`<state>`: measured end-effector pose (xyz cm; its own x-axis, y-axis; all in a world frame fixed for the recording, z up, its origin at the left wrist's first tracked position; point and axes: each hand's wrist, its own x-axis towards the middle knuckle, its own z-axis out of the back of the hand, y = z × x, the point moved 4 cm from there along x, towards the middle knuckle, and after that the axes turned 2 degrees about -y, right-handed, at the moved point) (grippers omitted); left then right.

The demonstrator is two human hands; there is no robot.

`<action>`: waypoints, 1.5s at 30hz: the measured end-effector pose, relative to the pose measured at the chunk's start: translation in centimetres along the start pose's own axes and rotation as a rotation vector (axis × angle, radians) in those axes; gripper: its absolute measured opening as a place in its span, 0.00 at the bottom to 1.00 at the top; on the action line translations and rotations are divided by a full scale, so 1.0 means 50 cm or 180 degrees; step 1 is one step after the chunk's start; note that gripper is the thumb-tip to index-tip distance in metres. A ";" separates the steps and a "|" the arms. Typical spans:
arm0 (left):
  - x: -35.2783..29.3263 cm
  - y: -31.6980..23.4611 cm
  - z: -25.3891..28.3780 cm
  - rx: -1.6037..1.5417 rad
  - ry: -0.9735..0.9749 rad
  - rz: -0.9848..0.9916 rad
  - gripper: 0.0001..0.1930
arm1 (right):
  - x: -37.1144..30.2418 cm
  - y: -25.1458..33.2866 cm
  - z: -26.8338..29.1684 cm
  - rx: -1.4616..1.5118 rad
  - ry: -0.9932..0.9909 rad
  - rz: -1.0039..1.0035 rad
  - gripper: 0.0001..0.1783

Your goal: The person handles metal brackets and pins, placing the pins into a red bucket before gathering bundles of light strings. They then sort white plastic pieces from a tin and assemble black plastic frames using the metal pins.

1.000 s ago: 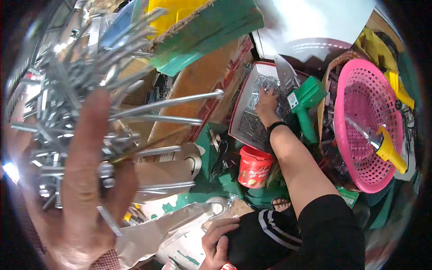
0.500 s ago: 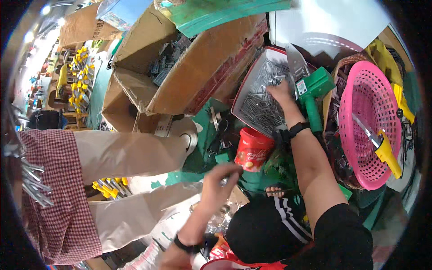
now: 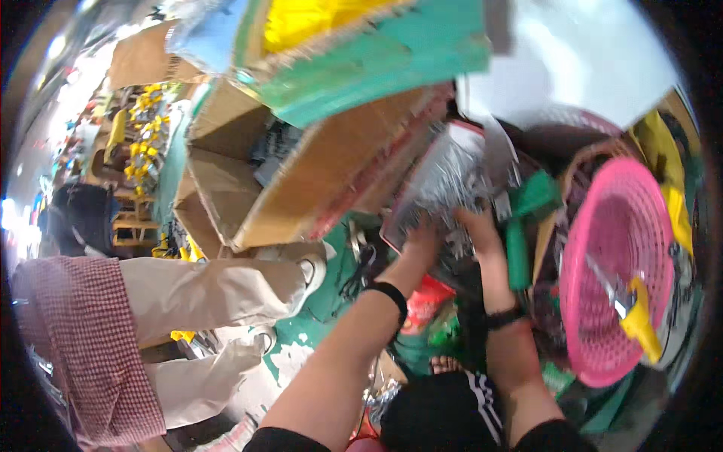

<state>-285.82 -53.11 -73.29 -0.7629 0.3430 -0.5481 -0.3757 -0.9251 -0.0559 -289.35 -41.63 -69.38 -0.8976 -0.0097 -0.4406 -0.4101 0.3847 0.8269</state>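
Note:
Both of my hands are at a white box (image 3: 468, 132) with a red edge, which holds a heap of thin, grey, nail-like metal pieces (image 3: 446, 172). My left hand (image 3: 423, 237) is over the box's near left part, its fingers blurred but apart. Beside it on the right, my right hand (image 3: 478, 230) has its thumb spread from the fingers, and the fingertips touch the pieces. I see nothing held in either hand, though motion blur hides detail. Close to my right hand lies a green tool (image 3: 520, 252) with a thick handle.
Left of the box stands a large open cardboard carton (image 3: 339, 169) with metal parts. A pink perforated basket (image 3: 570, 301) with a yellow-handled tool (image 3: 639, 324) is on the right. Below my hands sits a red bucket (image 3: 419, 310). Another person in a checked apron (image 3: 94, 346) stands left.
My left hand has moved up and right from in front of the bucket to the box of metal pieces. My right hand has drawn back toward me. The view has shifted.

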 end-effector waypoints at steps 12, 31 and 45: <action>0.062 0.065 -0.106 -0.0583 -0.0839 0.0064 0.15 | 0.020 -0.031 -0.063 0.0255 -0.0130 0.0214 0.25; -0.011 0.140 0.071 -0.5632 -0.1684 0.0825 0.29 | -0.049 0.144 -0.096 0.0778 0.0542 0.0015 0.34; -0.091 0.118 0.212 -0.5765 -0.1814 0.1275 0.27 | -0.084 0.219 -0.076 0.1171 0.0671 0.0027 0.18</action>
<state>-290.16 -58.42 -62.26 -0.8476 -0.2385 -0.4740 0.4552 0.1322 -0.8805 -290.69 -40.91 -57.15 -0.9298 -0.1790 -0.3215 -0.3517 0.6892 0.6335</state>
